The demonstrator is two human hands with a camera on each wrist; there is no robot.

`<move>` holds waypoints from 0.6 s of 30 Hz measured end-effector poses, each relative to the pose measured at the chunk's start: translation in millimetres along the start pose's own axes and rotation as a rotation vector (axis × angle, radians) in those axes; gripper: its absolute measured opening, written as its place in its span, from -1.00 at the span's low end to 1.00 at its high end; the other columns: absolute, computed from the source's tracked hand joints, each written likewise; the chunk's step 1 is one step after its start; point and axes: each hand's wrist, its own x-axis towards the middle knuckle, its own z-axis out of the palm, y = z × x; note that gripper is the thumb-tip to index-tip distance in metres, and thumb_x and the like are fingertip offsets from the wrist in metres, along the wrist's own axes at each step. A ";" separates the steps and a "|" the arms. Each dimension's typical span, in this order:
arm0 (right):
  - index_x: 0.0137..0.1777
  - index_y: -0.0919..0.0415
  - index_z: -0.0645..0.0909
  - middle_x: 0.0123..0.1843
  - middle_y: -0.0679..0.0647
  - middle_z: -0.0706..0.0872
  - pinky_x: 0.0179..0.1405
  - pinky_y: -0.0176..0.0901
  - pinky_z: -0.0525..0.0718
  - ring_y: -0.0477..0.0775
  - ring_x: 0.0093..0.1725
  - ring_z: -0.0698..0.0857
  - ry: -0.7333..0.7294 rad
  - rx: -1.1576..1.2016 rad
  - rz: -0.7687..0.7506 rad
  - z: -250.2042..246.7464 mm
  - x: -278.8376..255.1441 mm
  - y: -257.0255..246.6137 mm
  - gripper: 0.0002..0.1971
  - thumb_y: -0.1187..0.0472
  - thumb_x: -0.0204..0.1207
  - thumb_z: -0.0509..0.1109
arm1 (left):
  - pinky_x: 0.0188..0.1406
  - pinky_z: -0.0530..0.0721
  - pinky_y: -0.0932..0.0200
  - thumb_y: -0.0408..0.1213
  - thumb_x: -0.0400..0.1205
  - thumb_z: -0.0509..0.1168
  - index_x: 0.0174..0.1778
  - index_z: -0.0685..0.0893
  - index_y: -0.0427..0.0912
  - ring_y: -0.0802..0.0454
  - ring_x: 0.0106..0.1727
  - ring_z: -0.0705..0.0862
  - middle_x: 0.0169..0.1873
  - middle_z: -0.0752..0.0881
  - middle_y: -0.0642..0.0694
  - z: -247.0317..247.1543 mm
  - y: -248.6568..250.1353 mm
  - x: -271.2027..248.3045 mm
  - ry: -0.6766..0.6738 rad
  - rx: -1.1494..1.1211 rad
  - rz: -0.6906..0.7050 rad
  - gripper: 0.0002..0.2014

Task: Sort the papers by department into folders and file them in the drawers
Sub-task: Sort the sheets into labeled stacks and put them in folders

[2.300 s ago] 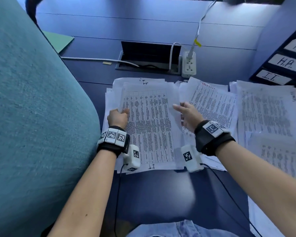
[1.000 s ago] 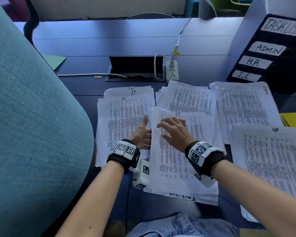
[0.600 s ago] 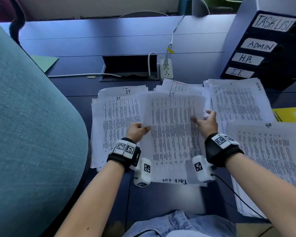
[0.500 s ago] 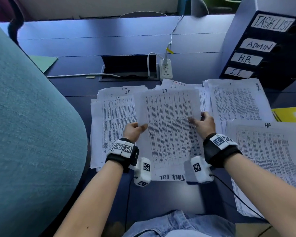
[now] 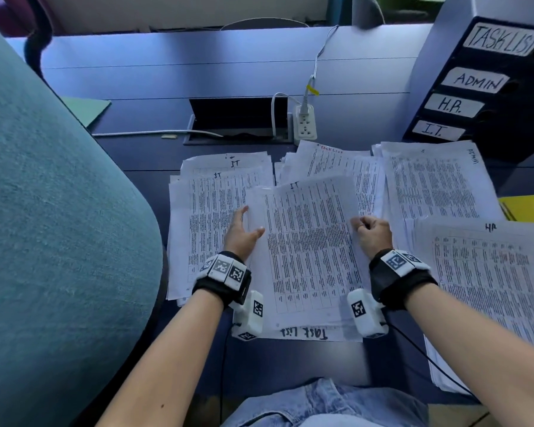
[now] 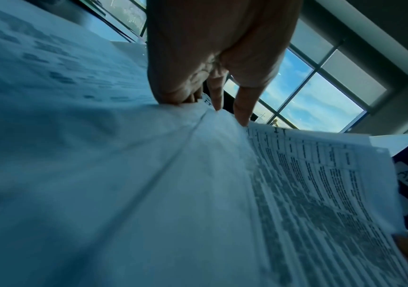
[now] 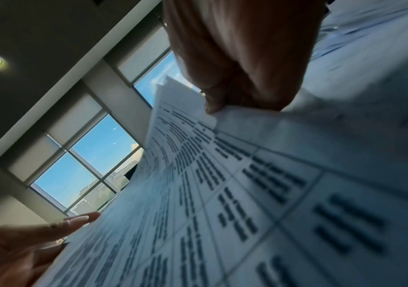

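Observation:
Printed sheets marked IT (image 5: 309,241) are held just above the desk in front of me. My left hand (image 5: 248,231) pinches their left edge, thumb on top. My right hand (image 5: 364,225) has its fingers curled round the right edge. The wrist views show the same sheets (image 6: 308,184) (image 7: 222,194) under my left hand (image 6: 210,77) and right hand (image 7: 235,87). Under them lies a sheet marked Task List (image 5: 304,333). Sorted piles lie around: IT (image 5: 207,211) at left, tasklist (image 5: 336,161) behind, admin (image 5: 429,186) and HR (image 5: 490,272) at right.
A dark drawer unit (image 5: 490,87) labelled TASKLIST, ADMIN, H.R., I.T. stands at the back right. A yellow folder (image 5: 527,208) lies at the right edge, a green folder (image 5: 87,109) at the far left. A power strip (image 5: 304,126) sits behind the piles. A teal chair back (image 5: 43,211) fills the left.
A second ago both hands lay flat on the middle stack. Now they hold the IT sheets by the side edges, slightly raised, and the right fingers have curled tighter.

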 end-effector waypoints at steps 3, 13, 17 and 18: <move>-0.11 0.53 0.60 -0.35 0.10 0.55 -0.33 -0.26 0.46 0.04 -0.27 0.49 -0.089 0.108 -0.015 -0.7 0.9 6.6 -0.80 0.36 0.61 0.25 | 0.39 0.48 -0.13 -0.30 0.55 0.37 0.49 0.31 -0.13 -0.22 0.41 0.48 0.46 0.42 -0.25 1.0 1.3 6.1 0.061 0.057 0.017 -0.40; -0.21 0.15 0.56 -0.20 0.13 0.65 -0.04 -0.05 0.59 0.08 -0.15 0.59 -0.143 0.087 0.000 2.1 -9.3 7.6 -0.77 0.43 0.59 0.20 | 0.18 0.52 0.20 -0.29 0.58 0.33 0.24 0.60 -0.41 -0.17 0.25 0.59 0.23 0.58 -0.31 -1.7 3.8 18.6 0.464 0.079 0.191 -0.65; 0.17 0.24 0.49 -0.17 0.12 0.62 -0.27 -0.24 0.57 0.08 -0.22 0.60 -0.121 -0.003 -0.030 5.2 -16.7 0.7 -0.77 0.43 0.54 0.28 | 0.03 0.65 0.16 -0.38 0.62 0.26 0.21 0.63 -0.39 -0.19 0.10 0.67 0.17 0.63 -0.32 -2.6 -0.1 16.9 0.418 0.254 0.248 -0.73; 0.24 0.24 0.44 -0.15 0.11 0.60 -0.29 -0.26 0.55 0.06 -0.20 0.61 -0.114 -0.013 -0.032 6.5 -18.2 -0.7 -0.69 0.46 0.52 0.30 | 0.00 0.63 0.17 -0.37 0.63 0.26 0.19 0.65 -0.39 -0.18 0.07 0.67 0.15 0.63 -0.31 -0.6 -1.6 16.6 0.393 0.297 0.272 -0.74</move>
